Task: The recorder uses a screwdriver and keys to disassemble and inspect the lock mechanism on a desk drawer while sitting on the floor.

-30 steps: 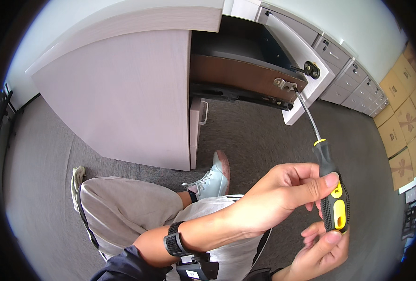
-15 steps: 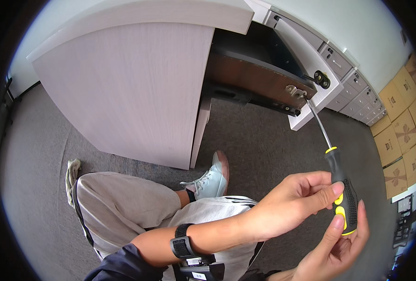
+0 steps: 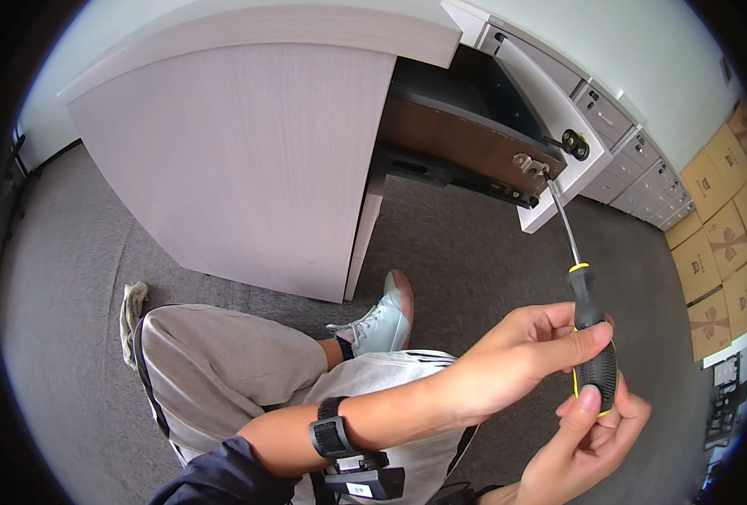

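A long screwdriver (image 3: 595, 370) with a black and yellow handle is gripped between both my hands. My left hand (image 3: 529, 349) is closed round the upper handle, thumb across it. Lower down, my right hand (image 3: 588, 454) pinches the butt end between thumb and fingers. The steel shaft runs up and to the left, its tip at a small metal bracket (image 3: 528, 164) on the brown side of a pulled-out drawer (image 3: 474, 139). Whether the tip sits in a screw is too small to tell. A black lock (image 3: 574, 144) is on the drawer's pale front panel (image 3: 550, 101).
The drawer juts from a pale wood-grain cabinet (image 3: 230, 160) on my left. Behind it stands a row of drawer cabinets (image 3: 634, 160), with stacked cardboard boxes (image 3: 727, 227) at right. My legs (image 3: 230, 349) and a light blue shoe (image 3: 383, 316) are below, on grey carpet (image 3: 466, 269).
The screwdriver's handle has turned, so less of its yellow faces me, and has shifted slightly left with both hands. Its tip stays at the bracket.
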{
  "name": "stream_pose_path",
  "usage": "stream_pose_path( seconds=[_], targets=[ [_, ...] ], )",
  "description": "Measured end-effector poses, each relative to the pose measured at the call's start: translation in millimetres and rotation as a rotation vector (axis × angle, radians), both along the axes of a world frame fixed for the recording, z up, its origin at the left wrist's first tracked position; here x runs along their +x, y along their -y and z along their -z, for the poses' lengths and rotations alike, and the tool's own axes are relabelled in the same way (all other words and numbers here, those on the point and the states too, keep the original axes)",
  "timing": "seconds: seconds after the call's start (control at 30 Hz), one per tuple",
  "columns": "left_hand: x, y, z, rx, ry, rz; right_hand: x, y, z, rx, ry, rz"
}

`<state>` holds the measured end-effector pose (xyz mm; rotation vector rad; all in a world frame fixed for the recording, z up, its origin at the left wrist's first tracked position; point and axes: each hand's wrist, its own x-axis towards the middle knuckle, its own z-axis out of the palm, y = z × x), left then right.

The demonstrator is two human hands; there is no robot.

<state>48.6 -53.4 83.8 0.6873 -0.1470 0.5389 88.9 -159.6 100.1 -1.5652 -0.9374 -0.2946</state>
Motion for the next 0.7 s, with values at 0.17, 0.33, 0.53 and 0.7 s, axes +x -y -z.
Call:
stream_pose_path(
  seconds=[0.17,0.33,0.53,0.7],
  targets=[
    [-8,-4,2,0.122,-0.110,0.000,11,7,0,-0.106,0.325,-0.007],
    [-5,-3,1,0.098,-0.116,-0.064,20,1,11,-0.074,0.470,0.049],
    [-1,0,6,0.011,-0.049,-0.028,11,0,7,-0.049,0.091,-0.041],
    [-8,-6,2,0.118,-0.135,0.006,24,8,16,-0.099,0.348,-0.109]
  ],
)
